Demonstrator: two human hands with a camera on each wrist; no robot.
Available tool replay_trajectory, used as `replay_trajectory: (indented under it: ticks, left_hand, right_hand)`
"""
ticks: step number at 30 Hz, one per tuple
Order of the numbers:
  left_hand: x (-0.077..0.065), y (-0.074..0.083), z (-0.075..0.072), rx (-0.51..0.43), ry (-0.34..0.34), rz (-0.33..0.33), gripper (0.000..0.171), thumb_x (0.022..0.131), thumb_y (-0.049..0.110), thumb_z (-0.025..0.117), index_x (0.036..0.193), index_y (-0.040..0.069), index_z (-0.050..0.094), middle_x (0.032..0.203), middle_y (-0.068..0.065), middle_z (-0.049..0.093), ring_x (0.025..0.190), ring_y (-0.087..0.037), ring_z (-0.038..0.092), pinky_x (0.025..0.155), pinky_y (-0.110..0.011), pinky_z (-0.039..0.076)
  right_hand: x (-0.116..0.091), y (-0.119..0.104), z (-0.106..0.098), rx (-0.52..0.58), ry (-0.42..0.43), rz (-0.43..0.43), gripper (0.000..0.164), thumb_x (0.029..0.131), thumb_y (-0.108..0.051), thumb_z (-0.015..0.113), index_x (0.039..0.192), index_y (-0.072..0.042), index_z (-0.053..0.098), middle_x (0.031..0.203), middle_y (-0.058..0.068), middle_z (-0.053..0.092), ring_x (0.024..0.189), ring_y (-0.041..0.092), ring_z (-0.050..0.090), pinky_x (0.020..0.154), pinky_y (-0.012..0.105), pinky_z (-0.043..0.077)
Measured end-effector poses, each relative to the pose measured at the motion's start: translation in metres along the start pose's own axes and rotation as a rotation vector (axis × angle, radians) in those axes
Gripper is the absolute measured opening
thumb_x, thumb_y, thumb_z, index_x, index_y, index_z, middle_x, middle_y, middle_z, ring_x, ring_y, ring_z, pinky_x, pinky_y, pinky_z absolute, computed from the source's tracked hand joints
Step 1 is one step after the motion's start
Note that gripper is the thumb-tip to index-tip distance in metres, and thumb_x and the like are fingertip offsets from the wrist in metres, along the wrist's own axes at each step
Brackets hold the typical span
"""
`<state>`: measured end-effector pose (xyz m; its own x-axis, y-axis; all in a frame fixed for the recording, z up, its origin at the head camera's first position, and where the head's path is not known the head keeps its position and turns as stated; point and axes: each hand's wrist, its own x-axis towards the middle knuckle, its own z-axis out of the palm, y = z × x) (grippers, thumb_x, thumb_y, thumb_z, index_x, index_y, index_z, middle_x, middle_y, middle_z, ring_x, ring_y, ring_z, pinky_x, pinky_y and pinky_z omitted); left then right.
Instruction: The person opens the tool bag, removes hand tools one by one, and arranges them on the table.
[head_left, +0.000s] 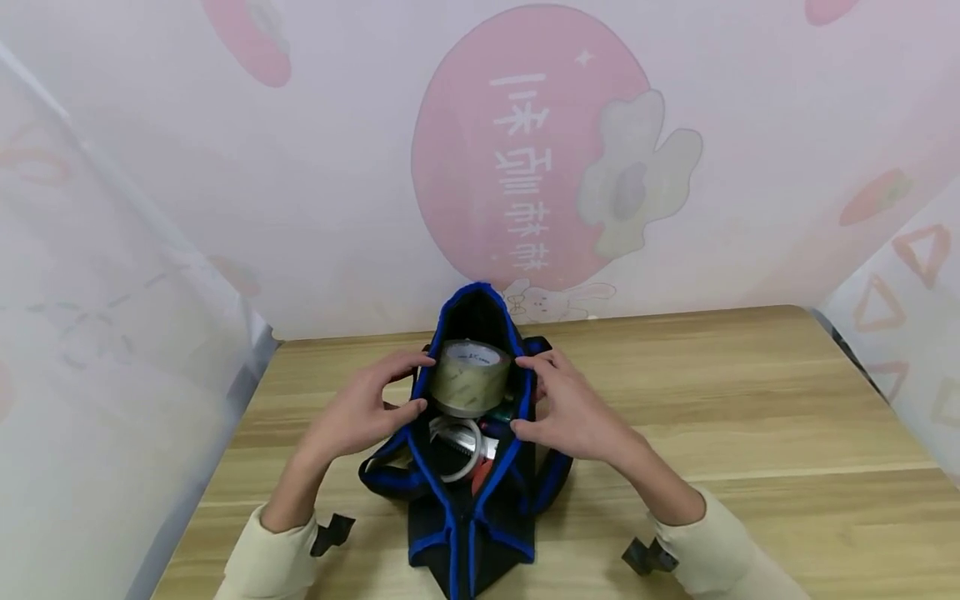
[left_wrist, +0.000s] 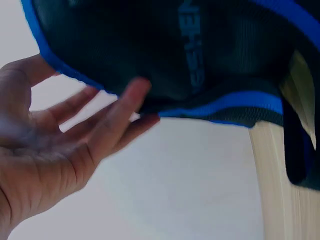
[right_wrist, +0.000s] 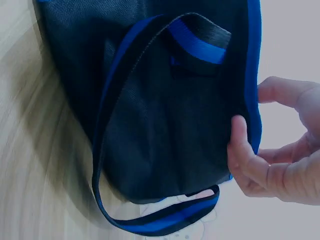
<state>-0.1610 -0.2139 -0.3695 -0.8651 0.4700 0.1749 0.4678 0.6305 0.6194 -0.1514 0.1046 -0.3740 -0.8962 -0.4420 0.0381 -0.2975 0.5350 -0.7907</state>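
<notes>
A black tool bag (head_left: 431,533) with blue edging stands in the head view, its mouth held apart between both hands. My left hand (head_left: 367,406) holds the bag's left rim, thumb and fingertips at the blue edging; in the left wrist view one finger lies over the dark side. On the opposite rim, my right hand (head_left: 573,406) pinches the edging, with fingers (right_wrist: 240,132) against the outer side in the right wrist view. Inside sits a wide roll of packing tape (head_left: 470,382). Nearer me lies a thin white ring (head_left: 477,454), beside a red item (head_left: 482,477).
The bag stands on a wood-grain table (head_left: 712,392). Its carrying straps (head_left: 386,482) loop out at both sides, and one strap (right_wrist: 102,150) hangs along the outside in the right wrist view. A pale printed backdrop (head_left: 337,208) rises behind the table.
</notes>
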Motion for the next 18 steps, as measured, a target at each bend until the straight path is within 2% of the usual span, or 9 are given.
replay_trajectory:
  ticks: [4, 8, 12, 18]
  left_hand:
    - [-0.007, -0.007, -0.007, -0.037, -0.028, 0.009, 0.049, 0.100, 0.007, 0.075, 0.147, 0.005, 0.061, 0.157, -0.019, 0.057, 0.141, -0.046, 0.060, 0.086, -0.033, 0.066]
    - [-0.014, -0.012, -0.011, -0.106, -0.043, -0.035, 0.055, 0.099, 0.003, 0.075, 0.152, 0.004, 0.057, 0.158, -0.019, 0.057, 0.141, -0.049, 0.059, 0.082, -0.025, 0.064]
    - [-0.020, -0.017, -0.014, -0.143, -0.008, -0.069, 0.060, 0.096, 0.000, 0.076, 0.153, 0.003, 0.056, 0.157, -0.022, 0.057, 0.137, -0.051, 0.061, 0.081, -0.021, 0.063]
    - [-0.030, -0.027, -0.016, -0.176, 0.028, -0.081, 0.062, 0.095, 0.000, 0.078, 0.153, 0.005, 0.057, 0.159, -0.024, 0.055, 0.137, -0.053, 0.061, 0.082, -0.021, 0.063]
  right_hand:
    - [-0.006, 0.004, -0.007, -0.009, -0.013, -0.006, 0.082, 0.087, -0.013, 0.085, 0.159, 0.000, 0.047, 0.147, 0.016, 0.050, 0.109, 0.024, 0.068, 0.080, 0.028, 0.059]
    - [-0.010, 0.009, -0.012, -0.022, -0.035, -0.024, 0.081, 0.085, -0.010, 0.084, 0.158, 0.001, 0.048, 0.146, 0.017, 0.052, 0.110, 0.024, 0.069, 0.080, 0.028, 0.059]
    - [-0.013, 0.014, -0.019, -0.005, -0.055, -0.023, 0.083, 0.085, -0.008, 0.085, 0.158, 0.002, 0.047, 0.147, 0.019, 0.052, 0.111, 0.027, 0.067, 0.077, 0.026, 0.060]
    - [-0.017, 0.021, -0.033, 0.026, -0.084, 0.012, 0.087, 0.085, -0.009, 0.088, 0.160, 0.001, 0.045, 0.155, 0.022, 0.048, 0.114, 0.028, 0.065, 0.075, 0.027, 0.061]
